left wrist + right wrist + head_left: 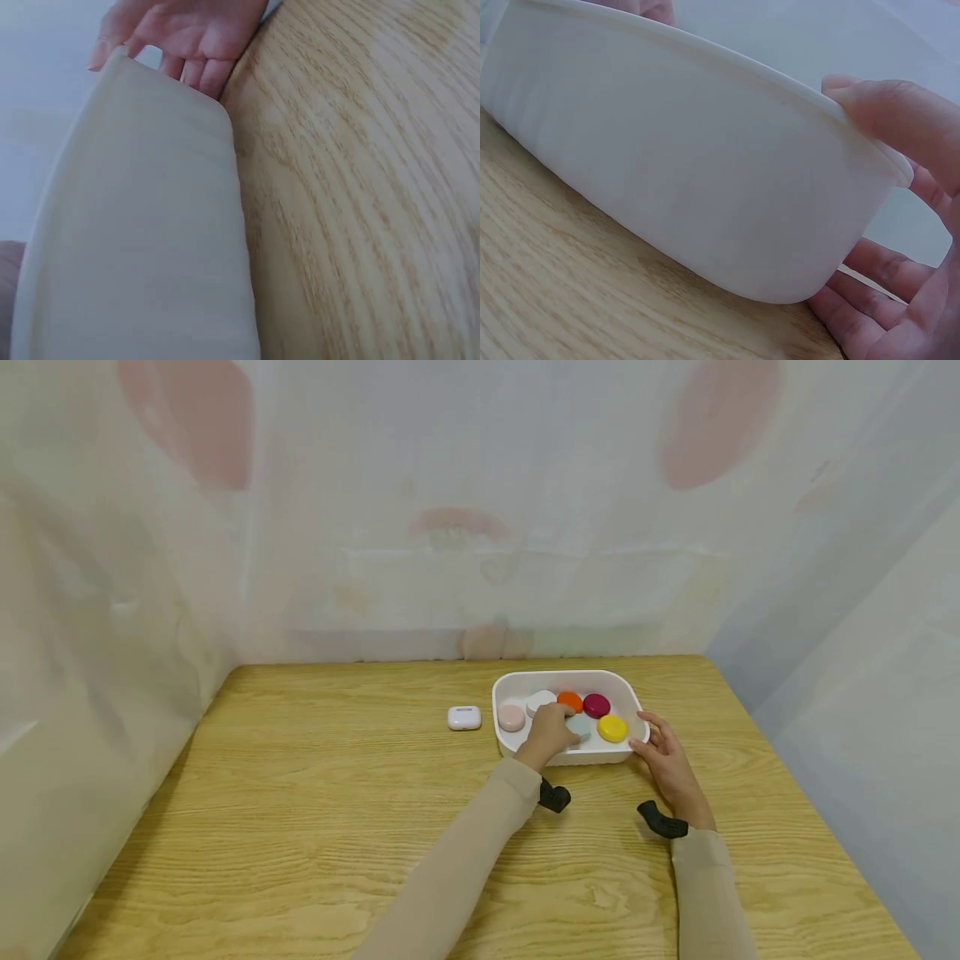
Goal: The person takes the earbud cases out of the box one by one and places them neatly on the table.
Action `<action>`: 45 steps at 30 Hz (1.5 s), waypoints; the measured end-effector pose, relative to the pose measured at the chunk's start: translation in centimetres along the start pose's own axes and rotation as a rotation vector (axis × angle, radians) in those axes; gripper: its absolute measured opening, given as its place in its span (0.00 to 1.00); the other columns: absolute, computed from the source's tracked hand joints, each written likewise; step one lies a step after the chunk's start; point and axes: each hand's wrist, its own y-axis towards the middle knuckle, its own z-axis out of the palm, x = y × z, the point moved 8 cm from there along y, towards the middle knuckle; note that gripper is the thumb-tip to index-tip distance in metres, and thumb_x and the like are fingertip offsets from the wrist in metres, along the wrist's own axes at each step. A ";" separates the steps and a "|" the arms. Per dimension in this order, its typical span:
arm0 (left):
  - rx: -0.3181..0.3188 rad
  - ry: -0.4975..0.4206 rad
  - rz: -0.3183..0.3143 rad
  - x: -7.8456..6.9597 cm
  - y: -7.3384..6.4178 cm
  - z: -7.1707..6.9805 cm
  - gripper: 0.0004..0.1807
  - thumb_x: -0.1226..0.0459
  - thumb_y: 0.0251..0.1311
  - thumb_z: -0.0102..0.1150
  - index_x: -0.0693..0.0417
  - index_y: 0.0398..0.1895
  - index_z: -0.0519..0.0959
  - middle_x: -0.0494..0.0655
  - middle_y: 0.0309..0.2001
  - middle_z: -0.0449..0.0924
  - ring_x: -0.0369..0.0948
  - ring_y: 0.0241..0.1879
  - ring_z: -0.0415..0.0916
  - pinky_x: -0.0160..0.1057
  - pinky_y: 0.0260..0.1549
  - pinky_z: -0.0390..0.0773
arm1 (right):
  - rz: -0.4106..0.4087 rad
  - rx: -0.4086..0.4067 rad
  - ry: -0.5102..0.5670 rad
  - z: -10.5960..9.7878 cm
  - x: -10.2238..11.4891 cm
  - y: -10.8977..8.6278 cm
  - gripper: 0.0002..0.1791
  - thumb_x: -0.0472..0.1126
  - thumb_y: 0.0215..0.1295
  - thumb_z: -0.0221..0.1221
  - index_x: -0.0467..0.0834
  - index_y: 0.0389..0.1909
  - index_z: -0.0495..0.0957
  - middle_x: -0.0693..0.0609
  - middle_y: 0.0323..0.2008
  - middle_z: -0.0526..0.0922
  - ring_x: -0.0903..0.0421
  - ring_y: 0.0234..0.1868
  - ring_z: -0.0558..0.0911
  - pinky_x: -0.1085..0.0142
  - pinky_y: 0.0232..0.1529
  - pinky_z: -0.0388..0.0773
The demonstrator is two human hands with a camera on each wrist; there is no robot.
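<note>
A white plastic tray (566, 758) with rounded corners stands on the wooden table. My left hand (550, 732) reaches over its near wall, thumb and fingers curled round a pale blue-green disc (579, 727) on the tray's floor. My right hand (666, 758) grips the tray's right end; in the right wrist view its thumb (900, 112) lies on the rim and the other fingers are outside the wall. Around the pale disc lie pink (512, 718), white (541, 702), orange (570, 701), dark magenta (597, 706) and yellow (612, 727) discs. The left wrist view mostly shows the tray's outer wall (150, 210).
A small white earbud case (464, 718) lies just left of the tray. Black curved wrist mounts (663, 821) stick out by both sleeves. A pale patterned curtain (480, 527) hangs behind the table's back edge and along the sides.
</note>
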 end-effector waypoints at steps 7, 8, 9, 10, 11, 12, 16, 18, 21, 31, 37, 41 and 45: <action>0.011 -0.046 0.098 -0.4 -0.5 -1.0 0.26 0.62 0.48 0.73 0.54 0.54 0.81 0.47 0.52 0.84 0.44 0.51 0.76 0.36 0.56 0.76 | 0.004 -0.003 -0.018 0.0 0.0 -0.1 0.26 0.36 0.70 0.54 0.52 0.66 0.62 0.61 0.48 0.75 0.72 0.43 0.78 0.82 0.45 0.77; 0.011 -0.053 0.121 -0.4 -0.5 -1.3 0.26 0.62 0.48 0.73 0.53 0.54 0.81 0.47 0.52 0.84 0.44 0.50 0.76 0.35 0.54 0.76 | 0.005 -0.004 -0.019 0.0 0.0 -0.1 0.26 0.36 0.70 0.54 0.52 0.66 0.62 0.60 0.48 0.75 0.72 0.43 0.77 0.82 0.45 0.77; 0.010 -0.060 0.142 -0.4 -0.6 -1.6 0.26 0.62 0.47 0.73 0.53 0.54 0.81 0.47 0.52 0.84 0.43 0.50 0.77 0.34 0.52 0.77 | 0.006 -0.007 -0.019 -0.1 -0.1 -0.1 0.26 0.36 0.70 0.54 0.52 0.66 0.62 0.60 0.48 0.75 0.72 0.43 0.77 0.82 0.45 0.77; 0.012 -0.068 0.166 -0.5 -0.7 -1.9 0.26 0.63 0.47 0.73 0.53 0.54 0.81 0.48 0.51 0.84 0.43 0.48 0.77 0.33 0.50 0.77 | 0.009 -0.010 -0.022 -0.1 -0.1 -0.1 0.26 0.36 0.70 0.54 0.52 0.66 0.61 0.60 0.48 0.75 0.72 0.43 0.77 0.82 0.45 0.77; 0.017 -0.081 0.188 -0.4 -0.8 -2.2 0.26 0.63 0.47 0.73 0.53 0.54 0.81 0.48 0.51 0.84 0.43 0.47 0.77 0.32 0.48 0.77 | 0.010 -0.012 -0.022 -0.1 -0.1 -0.1 0.26 0.36 0.69 0.54 0.52 0.66 0.61 0.60 0.48 0.75 0.71 0.43 0.76 0.82 0.45 0.77; 0.026 -0.099 0.207 -0.4 -0.9 -2.5 0.26 0.64 0.47 0.73 0.54 0.54 0.81 0.49 0.51 0.84 0.43 0.47 0.77 0.31 0.47 0.77 | 0.013 -0.012 -0.023 -0.1 -0.1 -0.1 0.27 0.37 0.69 0.55 0.52 0.67 0.61 0.61 0.48 0.75 0.71 0.43 0.76 0.82 0.45 0.76; 0.071 -0.180 0.255 -0.1 -1.5 -3.8 0.27 0.67 0.48 0.71 0.56 0.55 0.80 0.52 0.53 0.82 0.44 0.48 0.78 0.32 0.49 0.79 | 0.017 -0.013 -0.005 -0.1 -0.2 -0.1 0.26 0.36 0.70 0.54 0.53 0.66 0.62 0.61 0.49 0.74 0.71 0.44 0.76 0.83 0.46 0.76; 0.081 -0.214 0.277 0.2 -1.7 -4.6 0.27 0.68 0.48 0.70 0.57 0.56 0.79 0.52 0.55 0.82 0.45 0.50 0.78 0.34 0.52 0.80 | 0.018 -0.011 0.004 0.0 -0.1 -0.1 0.25 0.35 0.70 0.53 0.53 0.66 0.62 0.62 0.49 0.74 0.72 0.44 0.77 0.83 0.46 0.76; 0.076 -0.245 0.321 0.7 -2.1 -6.0 0.27 0.70 0.49 0.69 0.57 0.57 0.79 0.53 0.56 0.82 0.46 0.52 0.79 0.36 0.54 0.81 | 0.025 -0.012 0.003 0.0 -0.1 -0.2 0.25 0.35 0.70 0.53 0.53 0.65 0.62 0.61 0.48 0.74 0.73 0.43 0.76 0.83 0.45 0.76; 0.106 -0.307 0.326 3.0 -3.4 -9.6 0.28 0.71 0.48 0.66 0.58 0.58 0.78 0.55 0.57 0.80 0.47 0.54 0.77 0.42 0.58 0.79 | 0.039 -0.009 -0.012 0.1 0.1 -0.3 0.26 0.37 0.70 0.54 0.54 0.66 0.61 0.60 0.49 0.73 0.73 0.45 0.76 0.84 0.47 0.76; 0.085 -0.320 0.316 5.2 -4.0 -11.4 0.27 0.69 0.49 0.69 0.59 0.57 0.78 0.55 0.58 0.80 0.48 0.55 0.77 0.45 0.60 0.78 | 0.010 0.004 0.025 0.4 0.4 -0.3 0.25 0.35 0.70 0.54 0.53 0.65 0.62 0.61 0.47 0.75 0.72 0.42 0.76 0.83 0.46 0.76; 0.062 -0.346 0.301 7.2 -4.3 -12.4 0.27 0.72 0.49 0.68 0.63 0.57 0.77 0.60 0.59 0.78 0.52 0.57 0.76 0.51 0.61 0.77 | 0.003 0.012 0.046 0.4 0.3 -0.3 0.25 0.36 0.69 0.55 0.53 0.65 0.62 0.61 0.48 0.74 0.72 0.44 0.77 0.83 0.46 0.76; 0.056 -0.362 0.278 9.1 -4.5 -13.2 0.27 0.72 0.50 0.67 0.64 0.58 0.77 0.62 0.60 0.76 0.55 0.58 0.75 0.53 0.62 0.75 | -0.004 0.013 0.043 0.3 0.3 -0.3 0.25 0.37 0.69 0.55 0.53 0.65 0.63 0.60 0.49 0.74 0.72 0.44 0.77 0.83 0.46 0.76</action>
